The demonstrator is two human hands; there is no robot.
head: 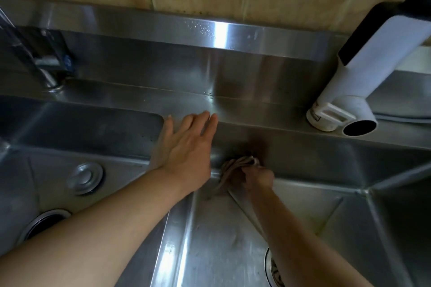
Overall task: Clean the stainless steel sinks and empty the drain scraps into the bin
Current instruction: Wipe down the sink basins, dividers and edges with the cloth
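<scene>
The round steel drain opening of the left basin (44, 223) is lying partly behind the left forearm, and the slotted strainer in the right basin (274, 268) is being cut off by the right forearm and the frame's lower edge; any scraps in it are too dim to make out. The crumpled beige cleaning cloth (233, 170) is running lengthwise from the right stainless steel sink's (326, 216) far left corner down toward the viewer, sitting against the back wall. The right hand (257, 178) is gripping it with curled fingers. The left hand (186, 147) is lying flat, fingers straight and slightly spread, pressing on the steel divider ledge (268, 121) between the basins.
</scene>
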